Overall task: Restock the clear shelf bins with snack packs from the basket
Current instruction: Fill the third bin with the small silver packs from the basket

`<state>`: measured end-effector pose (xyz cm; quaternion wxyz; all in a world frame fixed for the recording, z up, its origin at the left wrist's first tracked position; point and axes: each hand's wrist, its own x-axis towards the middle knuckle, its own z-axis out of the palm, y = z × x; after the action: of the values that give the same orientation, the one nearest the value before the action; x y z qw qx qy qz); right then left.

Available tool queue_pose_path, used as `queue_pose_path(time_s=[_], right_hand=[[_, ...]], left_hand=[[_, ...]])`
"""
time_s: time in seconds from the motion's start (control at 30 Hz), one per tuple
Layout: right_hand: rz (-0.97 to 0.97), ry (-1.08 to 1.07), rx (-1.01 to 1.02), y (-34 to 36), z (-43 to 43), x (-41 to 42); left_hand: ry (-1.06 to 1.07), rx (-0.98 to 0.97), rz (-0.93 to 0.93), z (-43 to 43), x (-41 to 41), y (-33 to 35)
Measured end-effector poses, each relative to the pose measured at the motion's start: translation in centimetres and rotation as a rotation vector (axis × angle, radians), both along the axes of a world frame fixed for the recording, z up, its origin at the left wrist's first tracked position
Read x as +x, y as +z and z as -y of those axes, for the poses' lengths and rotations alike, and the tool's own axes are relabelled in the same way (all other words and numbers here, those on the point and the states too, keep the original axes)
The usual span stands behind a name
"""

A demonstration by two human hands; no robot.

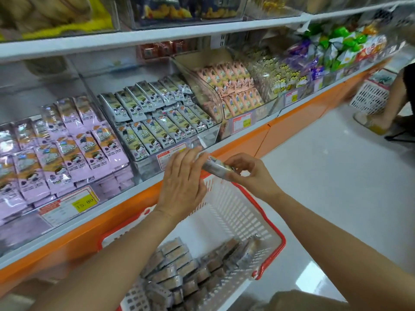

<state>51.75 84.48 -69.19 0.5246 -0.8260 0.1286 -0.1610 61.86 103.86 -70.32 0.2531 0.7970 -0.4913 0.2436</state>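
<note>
Centrally, logged one silvery snack pack (pixel 216 167), held up above the basket (pixel 272 223) and just before the shelf edge. Found right hand (pixel 251 173) pinching its right end, fingers curled round it. Found left hand (pixel 182 176) with fingers straight, laid flat against its left end; thumb hidden. Counted many brown packs (pixel 177 265) lying in the white, red-rimmed basket below. Recorded clear bins behind: green packs (pixel 155 117) in the middle bin (pixel 208 133), lilac packs (pixel 67 151) to its left, peach packs (pixel 233 86) to its right. Noted yellow price tag (pixel 85 203) below the lilac packs. Sighted another person's leg (pixel 396 97) beside a second basket (pixel 370 97), far right.
</note>
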Motion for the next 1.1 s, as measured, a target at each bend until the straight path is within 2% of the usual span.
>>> queue_pose_path(time_s=[0.1, 0.17, 0.23, 0.3, 0.47, 0.57, 0.7, 0.87, 0.93, 1.03, 1.1], right_hand=[[0.119, -0.095, 0.059, 2.3, 0.6, 1.4], [0.187, -0.151, 0.055, 4.0, 0.7, 2.9], [0.207, -0.213, -0.034, 5.3, 0.6, 4.9], [0.186, -0.287, -0.145, 6.1, 0.2, 7.0], [0.088, -0.393, -0.435, 5.9, -0.6, 10.7], [0.076, -0.434, -0.482, 5.3, -0.8, 12.1], [0.098, -0.520, -0.646, 4.4, -1.2, 13.3], [0.065, -0.508, -0.641, 4.2, -0.7, 13.2], [0.149, -0.455, -0.568, 3.8, -0.6, 12.0], [0.243, -0.396, -0.444, 2.4, -1.3, 8.9], [0.226, -0.400, -0.417, 0.3, -2.0, 6.6]], left_hand=[[0.076, 0.063, 0.052, -0.2, 1.0, 1.4], [0.194, 0.254, 0.077, -0.5, 1.6, 2.1], [0.304, 0.430, 0.096, -0.9, 1.9, 2.6], [0.358, 0.507, 0.097, -1.5, 2.0, 2.6], [0.313, 0.488, 0.048, -2.0, 2.3, 2.1], [0.292, 0.484, 0.007, -1.8, 2.4, 1.8], [0.282, 0.525, 0.027, -1.8, 2.3, 1.8], [0.270, 0.441, 0.093, -1.9, 2.6, 1.0], [0.254, 0.420, 0.165, -1.8, 2.5, -0.2], [0.141, 0.312, 0.266, -1.9, 1.4, -2.5], [0.067, 0.303, 0.238, -1.9, 0.5, -4.2]])
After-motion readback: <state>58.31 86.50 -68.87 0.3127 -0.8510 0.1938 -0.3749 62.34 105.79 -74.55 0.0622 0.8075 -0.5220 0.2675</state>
